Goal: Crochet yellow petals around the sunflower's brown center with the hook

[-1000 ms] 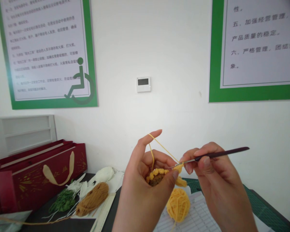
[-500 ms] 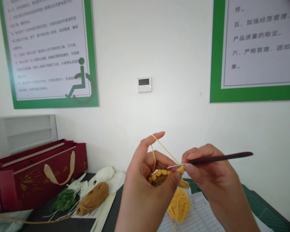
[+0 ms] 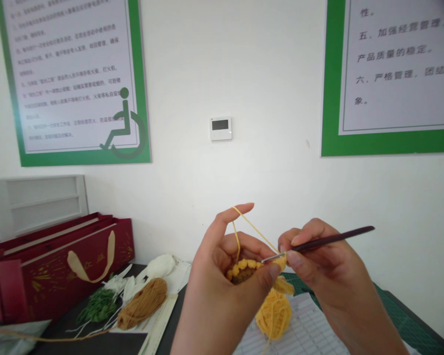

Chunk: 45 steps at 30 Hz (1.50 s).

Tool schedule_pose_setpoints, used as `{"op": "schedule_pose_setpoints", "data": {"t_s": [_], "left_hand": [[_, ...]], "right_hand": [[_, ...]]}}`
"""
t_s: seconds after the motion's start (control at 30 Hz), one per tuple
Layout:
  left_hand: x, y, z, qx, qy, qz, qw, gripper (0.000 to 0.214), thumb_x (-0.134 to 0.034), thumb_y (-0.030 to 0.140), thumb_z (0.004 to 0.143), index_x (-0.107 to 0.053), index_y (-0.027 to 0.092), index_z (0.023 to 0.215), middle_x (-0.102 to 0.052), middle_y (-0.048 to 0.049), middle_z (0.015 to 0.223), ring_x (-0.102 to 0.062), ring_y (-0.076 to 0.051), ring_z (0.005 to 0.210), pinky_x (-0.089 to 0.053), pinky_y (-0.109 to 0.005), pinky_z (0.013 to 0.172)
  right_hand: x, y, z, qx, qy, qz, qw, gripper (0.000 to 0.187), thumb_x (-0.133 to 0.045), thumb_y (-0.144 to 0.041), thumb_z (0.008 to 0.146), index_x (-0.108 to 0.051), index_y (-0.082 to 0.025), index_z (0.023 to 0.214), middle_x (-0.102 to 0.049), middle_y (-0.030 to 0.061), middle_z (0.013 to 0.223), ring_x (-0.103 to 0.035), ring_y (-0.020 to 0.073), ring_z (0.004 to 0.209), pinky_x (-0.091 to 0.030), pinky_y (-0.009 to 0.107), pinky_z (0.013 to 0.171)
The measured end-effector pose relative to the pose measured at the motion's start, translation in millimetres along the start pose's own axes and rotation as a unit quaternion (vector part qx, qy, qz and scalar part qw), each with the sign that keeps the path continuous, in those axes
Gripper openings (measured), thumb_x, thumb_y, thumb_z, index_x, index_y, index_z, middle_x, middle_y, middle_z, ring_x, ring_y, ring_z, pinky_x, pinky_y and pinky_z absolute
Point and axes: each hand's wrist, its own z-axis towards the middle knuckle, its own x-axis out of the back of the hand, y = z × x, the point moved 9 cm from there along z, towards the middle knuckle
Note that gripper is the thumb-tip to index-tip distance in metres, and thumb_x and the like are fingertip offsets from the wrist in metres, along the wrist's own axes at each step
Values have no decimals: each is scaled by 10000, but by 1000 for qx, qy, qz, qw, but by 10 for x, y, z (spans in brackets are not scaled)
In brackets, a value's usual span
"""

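dark table (image 3: 59, 320) sits beneath the left hand (image 3: 222, 281), which pinches a yellow crochet piece (image 3: 244, 267), yarn (image 3: 255, 229) taut over its raised finger (image 3: 229, 214); the right hand (image 3: 325, 261) grips a crochet hook (image 3: 336, 238) at the stitches.

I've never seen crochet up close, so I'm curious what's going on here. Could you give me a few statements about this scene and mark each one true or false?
1. The right hand holds a crochet hook. True.
2. The left hand holds the crocheted piece, with yarn over its index finger. True.
3. The yarn ball sits in the left hand. False: it lies below the hands, in front of the person.
4. The red bag is to the right of the hands. False: it is to their left.
5. Brown yarn lies left of the hands. True.
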Motion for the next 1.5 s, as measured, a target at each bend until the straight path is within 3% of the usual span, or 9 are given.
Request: {"op": "schedule_pose_setpoints", "data": {"t_s": [0.43, 0.6, 1.07, 1.5], "left_hand": [[26, 3, 6, -7, 17, 0, 1000, 719, -840, 96, 728, -529, 264, 1355, -694, 35, 719, -557, -81, 578, -431, -174, 549], [20, -8, 13, 2, 14, 2, 1000, 722, -835, 91, 737, -517, 267, 1361, -705, 36, 715, -564, -78, 575, -422, -168, 539], [42, -34, 28, 5, 7, 6, 1000, 749, -841, 119, 746, -486, 288, 1383, -701, 46, 732, -597, -88, 609, -442, -163, 545], [13, 4, 17, -19, 1, 17, 1000, 679, -792, 84, 773, -512, 297, 1352, -696, 47, 760, -648, -112, 694, -499, -182, 617]], "right_hand": [[-55, -39, -10, 39, -16, -28, 999, 40, -652, -250, 963, -657, -289, 959, -679, -15, 922, -662, 106, 871, -553, 195, 770], [-56, -56, -29, 53, -22, -49, 997, 115, -566, -272, 1015, -678, -295, 1003, -693, -9, 967, -663, 106, 930, -550, 198, 826], [39, 35, -55, 25, 38, -1, 999, 105, -610, -327, 992, -703, -281, 973, -725, -11, 920, -637, 101, 827, -547, 204, 778], [56, 5, -75, 41, 76, 6, 996, 93, -611, -347, 990, -675, -285, 964, -725, -17, 882, -594, 104, 761, -524, 212, 731]]}}
